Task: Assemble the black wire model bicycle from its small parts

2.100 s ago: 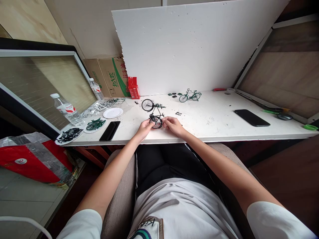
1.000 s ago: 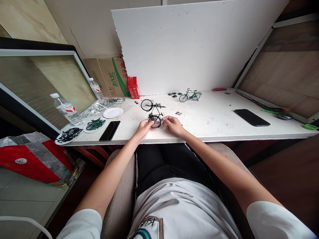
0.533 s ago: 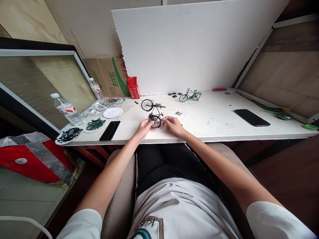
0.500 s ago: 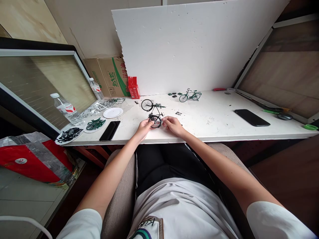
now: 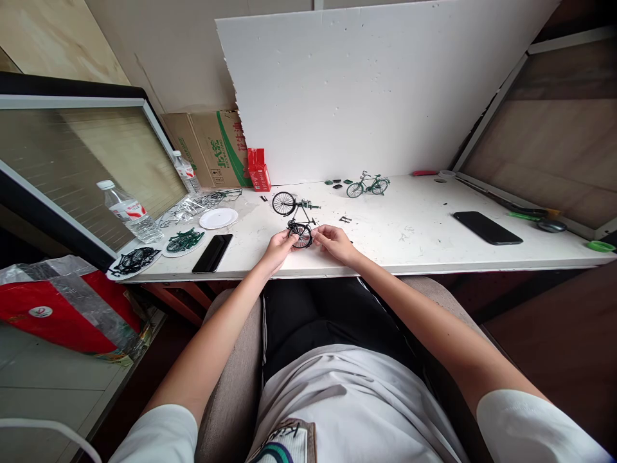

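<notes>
A small black model bicycle [image 5: 301, 222] is held just above the table's front edge, its front wheel pointing away to the upper left. Fingers of my left hand [image 5: 279, 249] are closed on the side of its rear wheel. My right hand [image 5: 335, 243] is pinched at the right rim of that same wheel; any small part between its fingertips is too small to make out. A green model bicycle [image 5: 367, 185] stands upright farther back. A small dark part [image 5: 345, 219] lies to the right of the black bicycle.
On the left are plates of black parts [image 5: 135, 260] and green parts [image 5: 184, 240], a white plate [image 5: 218, 218], a phone [image 5: 213, 253] and a water bottle [image 5: 129, 212]. A red box [image 5: 259, 170] stands behind. Another phone [image 5: 487, 228] lies right. A white board [image 5: 376, 90] leans at the back.
My right fingertips have shifted slightly left against the rear wheel. The black bicycle has tilted very slightly; my left hand keeps its hold.
</notes>
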{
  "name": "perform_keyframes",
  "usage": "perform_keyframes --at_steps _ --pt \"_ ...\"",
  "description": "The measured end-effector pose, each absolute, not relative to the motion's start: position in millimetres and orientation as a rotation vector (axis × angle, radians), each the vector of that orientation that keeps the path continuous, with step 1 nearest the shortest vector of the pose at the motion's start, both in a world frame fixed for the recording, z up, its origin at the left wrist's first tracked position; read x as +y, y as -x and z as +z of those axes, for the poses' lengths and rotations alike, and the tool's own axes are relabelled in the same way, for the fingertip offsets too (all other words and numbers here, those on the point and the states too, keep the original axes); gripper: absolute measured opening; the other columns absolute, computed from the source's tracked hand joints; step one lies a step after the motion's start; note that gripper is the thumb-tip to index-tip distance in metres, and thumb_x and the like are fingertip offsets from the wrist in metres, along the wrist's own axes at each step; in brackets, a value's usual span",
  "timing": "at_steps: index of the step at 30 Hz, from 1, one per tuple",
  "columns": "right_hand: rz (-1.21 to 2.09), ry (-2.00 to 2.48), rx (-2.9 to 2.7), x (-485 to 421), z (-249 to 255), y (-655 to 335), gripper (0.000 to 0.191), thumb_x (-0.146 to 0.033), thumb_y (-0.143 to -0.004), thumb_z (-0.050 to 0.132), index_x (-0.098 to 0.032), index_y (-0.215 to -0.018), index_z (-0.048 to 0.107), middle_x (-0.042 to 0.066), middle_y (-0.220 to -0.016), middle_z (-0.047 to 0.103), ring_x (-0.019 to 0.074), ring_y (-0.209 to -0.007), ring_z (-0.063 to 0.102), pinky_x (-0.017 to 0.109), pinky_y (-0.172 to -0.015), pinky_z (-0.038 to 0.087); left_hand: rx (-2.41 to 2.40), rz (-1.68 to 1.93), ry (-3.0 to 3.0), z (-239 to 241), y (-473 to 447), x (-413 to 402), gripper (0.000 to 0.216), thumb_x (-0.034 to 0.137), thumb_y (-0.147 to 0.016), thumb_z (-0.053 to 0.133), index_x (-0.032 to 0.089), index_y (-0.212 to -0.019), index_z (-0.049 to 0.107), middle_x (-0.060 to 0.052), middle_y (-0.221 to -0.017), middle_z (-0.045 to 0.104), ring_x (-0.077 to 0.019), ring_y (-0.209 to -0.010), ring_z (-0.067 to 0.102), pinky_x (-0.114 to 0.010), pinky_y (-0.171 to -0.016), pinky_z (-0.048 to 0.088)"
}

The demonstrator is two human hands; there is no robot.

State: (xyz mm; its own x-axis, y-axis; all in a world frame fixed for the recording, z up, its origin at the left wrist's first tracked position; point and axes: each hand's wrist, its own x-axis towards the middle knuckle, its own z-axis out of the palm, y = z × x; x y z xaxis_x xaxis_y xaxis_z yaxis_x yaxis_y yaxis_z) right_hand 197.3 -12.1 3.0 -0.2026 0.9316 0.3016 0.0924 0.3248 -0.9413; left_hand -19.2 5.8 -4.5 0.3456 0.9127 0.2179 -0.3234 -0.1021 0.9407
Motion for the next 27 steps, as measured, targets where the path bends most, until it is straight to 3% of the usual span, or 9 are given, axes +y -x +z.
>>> perform_keyframes --at_steps 10,16,21,27 --pt "0.992 0.971 -1.597 -9.8 1.4 -197.7 0.050 -0.070 -0.092 0.071 -0.020 -0.096 0.072 0.003 -0.087 0.072 0.0158 -0.072 0.058 0.029 -0.068 0.050 0.616 1.164 -1.264 -4.0 18.4 5.9 0.044 0.044 -0.082 0.088 0.013 -0.111 0.077 -0.014 -0.112 0.080 -0.0304 -0.108 0.075 -0.044 -0.099 0.055" --pt "1.029 0.936 -1.527 -8.0 1.1 -197.2 0.059 -0.077 -0.093 0.063 -0.020 -0.074 0.066 0.005 -0.083 0.067 0.0182 -0.075 0.060 0.030 -0.065 0.051 0.635 1.171 -1.268 -4.8 19.3 6.3 0.043 0.044 -0.083 0.087 0.013 -0.111 0.076 -0.015 -0.115 0.080 -0.0300 -0.110 0.074 -0.042 -0.096 0.055" --pt "1.039 1.000 -1.526 -10.9 3.1 -196.9 0.055 -0.075 -0.089 0.071 -0.020 -0.088 0.072 0.004 -0.083 0.070 0.0163 -0.068 0.058 0.030 -0.064 0.051 0.640 1.176 -1.250 -4.0 18.5 5.7 0.044 0.044 -0.081 0.088 0.014 -0.111 0.077 -0.014 -0.114 0.080 -0.0299 -0.110 0.074 -0.042 -0.097 0.055" --pt "0.978 1.023 -1.573 -11.9 2.8 -197.0 0.056 -0.076 -0.088 0.071 -0.020 -0.090 0.072 0.005 -0.085 0.073 0.0164 -0.069 0.058 0.030 -0.066 0.052 0.641 1.172 -1.254 -3.2 18.5 4.7 0.041 0.042 -0.082 0.087 0.014 -0.109 0.077 -0.014 -0.112 0.080 -0.0291 -0.109 0.074 -0.041 -0.096 0.055"
